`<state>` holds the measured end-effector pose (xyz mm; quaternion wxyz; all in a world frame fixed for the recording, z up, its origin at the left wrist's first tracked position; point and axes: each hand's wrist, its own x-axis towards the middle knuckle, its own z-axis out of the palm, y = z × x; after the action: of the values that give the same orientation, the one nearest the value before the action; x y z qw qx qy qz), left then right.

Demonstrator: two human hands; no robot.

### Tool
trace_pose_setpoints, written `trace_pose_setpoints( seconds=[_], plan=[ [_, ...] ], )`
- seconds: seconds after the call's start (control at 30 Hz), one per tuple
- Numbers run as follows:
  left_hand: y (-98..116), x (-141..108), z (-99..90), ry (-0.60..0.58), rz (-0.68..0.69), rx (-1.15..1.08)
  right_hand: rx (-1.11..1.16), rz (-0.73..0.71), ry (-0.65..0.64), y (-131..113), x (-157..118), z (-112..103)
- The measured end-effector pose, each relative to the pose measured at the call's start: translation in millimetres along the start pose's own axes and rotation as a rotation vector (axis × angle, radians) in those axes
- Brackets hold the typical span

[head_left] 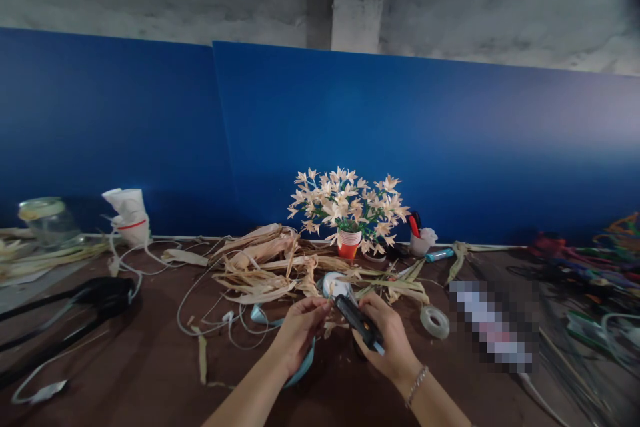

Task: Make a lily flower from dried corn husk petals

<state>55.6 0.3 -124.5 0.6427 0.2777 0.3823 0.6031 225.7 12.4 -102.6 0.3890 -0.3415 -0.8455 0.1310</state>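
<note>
Head view: left hand and right hand close together; the right clamps a light, stiff black tool by its body, the left, its grip unclear, meets a fragile white piece.

Dim, soft light; edges bowed and blurred, corners darkened.

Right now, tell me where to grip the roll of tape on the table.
Pinch the roll of tape across its rim, thumb in the open core, coming from above on its far right side. It seems to lie low as a ring on the brown table, and that side stays away from your right hand and its black tool.
</note>
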Motion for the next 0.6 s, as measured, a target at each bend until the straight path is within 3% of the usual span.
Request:
trace_pose_setpoints(
  seconds=[0.23,0.4,0.5,0.6],
  plan=[
    [-2.8,3.5,-1.2,-0.006,0.036,0.049,0.038,-0.054,-0.004,-2.2,-0.3,0.2],
    [-1.8,2.8,-0.4,-0.007,0.037,0.098,-0.018,0.018,0.082,-4.2,0.4,-5.1],
    [2.0,1.7,-1.0,0.026,0.057,0.062,-0.204,0.127,0.129,-0.4,4.1,-21.0],
    [5.7,1.2,-2.6,0.059,0.073,0.024,-0.448,0.423,0.071,12.5,3.8,-44.8]
  ],
)
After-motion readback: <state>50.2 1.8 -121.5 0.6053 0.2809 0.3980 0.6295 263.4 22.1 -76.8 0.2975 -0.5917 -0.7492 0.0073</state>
